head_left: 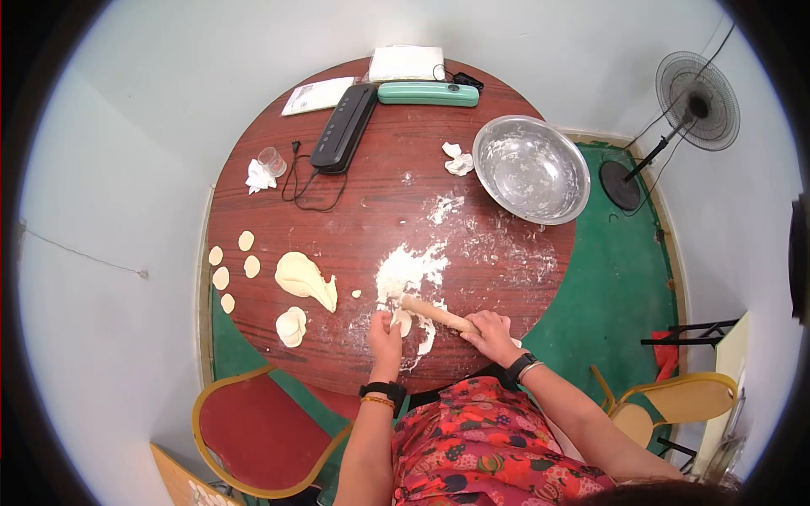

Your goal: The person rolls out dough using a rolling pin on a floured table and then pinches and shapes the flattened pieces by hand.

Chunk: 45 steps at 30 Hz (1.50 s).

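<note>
Patterned red clothing (485, 438), right grip (491, 336) closed on pale rolling pin (437, 314), left grip (385, 342) pinching flat creamy dough (404, 323)

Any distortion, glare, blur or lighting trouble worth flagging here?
Head view: strong fisheye, black vignette with bluish fringing; light fairly even, shadows soft; bright reflections inside the metal bowl; left hand and right hand show no obvious motion blur; markings on the black appliance too small to read.

Passable lane between dough (299, 277) and flour (403, 270), just a dough bit (356, 294) in it. Sealer (344, 129) and cord (323, 210) obstruct far left, bowl (531, 170) far right; room between bowl and rolling pin (434, 313).
</note>
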Tool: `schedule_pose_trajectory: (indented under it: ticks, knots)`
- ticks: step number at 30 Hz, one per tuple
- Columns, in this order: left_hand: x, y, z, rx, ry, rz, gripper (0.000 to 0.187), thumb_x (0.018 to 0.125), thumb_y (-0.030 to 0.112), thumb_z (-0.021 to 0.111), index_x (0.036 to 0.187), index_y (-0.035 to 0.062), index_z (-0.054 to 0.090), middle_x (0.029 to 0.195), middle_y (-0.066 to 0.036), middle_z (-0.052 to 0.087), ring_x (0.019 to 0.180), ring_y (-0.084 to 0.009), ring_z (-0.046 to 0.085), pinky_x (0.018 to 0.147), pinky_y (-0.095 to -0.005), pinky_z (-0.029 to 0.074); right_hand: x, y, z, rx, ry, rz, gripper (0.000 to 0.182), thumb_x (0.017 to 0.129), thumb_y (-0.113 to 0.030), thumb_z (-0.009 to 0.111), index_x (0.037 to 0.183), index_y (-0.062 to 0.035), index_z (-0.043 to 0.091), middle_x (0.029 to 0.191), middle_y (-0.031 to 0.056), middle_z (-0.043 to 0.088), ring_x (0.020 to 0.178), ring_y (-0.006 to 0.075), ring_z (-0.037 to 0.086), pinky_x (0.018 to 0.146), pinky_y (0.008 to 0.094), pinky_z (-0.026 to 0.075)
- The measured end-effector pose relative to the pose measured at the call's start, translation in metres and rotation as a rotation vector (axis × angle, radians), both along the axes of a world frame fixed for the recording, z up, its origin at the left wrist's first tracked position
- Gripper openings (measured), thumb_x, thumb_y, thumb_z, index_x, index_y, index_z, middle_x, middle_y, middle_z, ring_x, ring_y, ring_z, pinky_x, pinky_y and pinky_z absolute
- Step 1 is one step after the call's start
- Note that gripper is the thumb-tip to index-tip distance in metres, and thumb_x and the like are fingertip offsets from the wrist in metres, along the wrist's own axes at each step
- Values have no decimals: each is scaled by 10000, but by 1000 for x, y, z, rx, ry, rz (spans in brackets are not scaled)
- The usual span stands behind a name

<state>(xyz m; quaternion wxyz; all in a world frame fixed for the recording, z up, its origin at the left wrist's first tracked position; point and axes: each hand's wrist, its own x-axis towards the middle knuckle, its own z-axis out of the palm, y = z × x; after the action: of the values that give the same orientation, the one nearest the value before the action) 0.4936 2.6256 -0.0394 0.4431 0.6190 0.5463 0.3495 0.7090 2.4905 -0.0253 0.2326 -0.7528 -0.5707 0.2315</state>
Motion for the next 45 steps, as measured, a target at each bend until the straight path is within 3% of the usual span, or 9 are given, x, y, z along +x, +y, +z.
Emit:
schedule_pose_trajectory:
  ticks: [4, 10, 11, 15, 21, 25, 29, 32, 45]
  knots:
    - [-17, -5, 11, 446, 310, -225, 324, 830, 12, 653, 1150, 24, 607, 930, -176, 678, 775, -341, 665, 698, -404, 537, -1, -2, -2, 3, 12, -6, 358, 845, -360, 683, 1134, -157, 626, 1031, 65, 597, 998, 275, 542, 859, 442, 330]
    - [-37, -44, 2, 399, 510, -609, 450, 855, 61, 615, 1297, 34, 535, 1261, -204, 589, 1125, -426, 572, 877, -481, 497, -1, -2, -2, -1, -1, 5, 366, 844, -359, 687, 1137, -147, 629, 1025, 66, 597, 996, 268, 542, 860, 436, 326]
    - [-38, -52, 1, 306, 546, -637, 479, 879, 121, 615, 1336, 29, 502, 1361, -202, 517, 1269, -450, 452, 981, -503, 428, -1, -2, -1, -3, -7, 10, 366, 843, -359, 687, 1136, -148, 629, 1023, 66, 597, 995, 268, 542, 858, 436, 326]
    - [-37, -68, 11, 281, 562, -755, 504, 923, 211, 594, 1351, -20, 461, 1380, -249, 488, 1292, -462, 430, 1055, -486, 378, -1, -2, 4, -23, -33, 46, 347, 843, -358, 679, 1128, -168, 627, 1021, 59, 594, 981, 277, 543, 848, 444, 340]
    - [-39, -78, 4, 86, 218, -544, 438, 914, 115, 590, 1315, -31, 492, 1323, -269, 513, 1247, -435, 480, 999, -462, 414, -14, -5, -1, 42, -134, 175, 375, 829, -338, 699, 1144, -151, 620, 1033, 45, 600, 991, 262, 539, 853, 434, 338]
    - [-50, -63, 15, 219, 333, -270, 435, 922, 114, 566, 1327, -22, 479, 1323, -230, 493, 1295, -433, 414, 1034, -474, 365, -21, -7, -3, 36, -145, 282, 374, 825, -320, 702, 1148, -151, 620, 1051, 37, 604, 1002, 249, 535, 857, 434, 341]
    - [-49, -41, 17, 188, 653, -413, 558, 967, 282, 483, 1438, 10, 354, 1521, -213, 290, 1410, -427, 244, 1054, -638, 254, -25, -9, -6, 66, -199, 371, 382, 835, -307, 691, 1179, -157, 618, 1057, 29, 606, 1002, 242, 534, 853, 432, 347]
    - [-47, -26, 13, 89, 867, -551, 596, 982, 314, 447, 1476, 18, 295, 1565, -207, 205, 1435, -435, 179, 1089, -644, 214, -27, -9, -2, 107, -228, 328, 375, 875, -294, 645, 1225, -162, 615, 1035, 23, 602, 979, 238, 537, 848, 430, 358]
    - [4, 37, 3, 267, 931, -473, 678, 971, 337, 484, 1518, 44, 214, 1590, -198, 133, 1450, -426, 147, 1087, -679, 179, -23, 11, 7, 43, -233, 127, 473, 866, -289, 657, 1312, -163, 561, 1022, 45, 558, 972, 265, 509, 805, 420, 374]
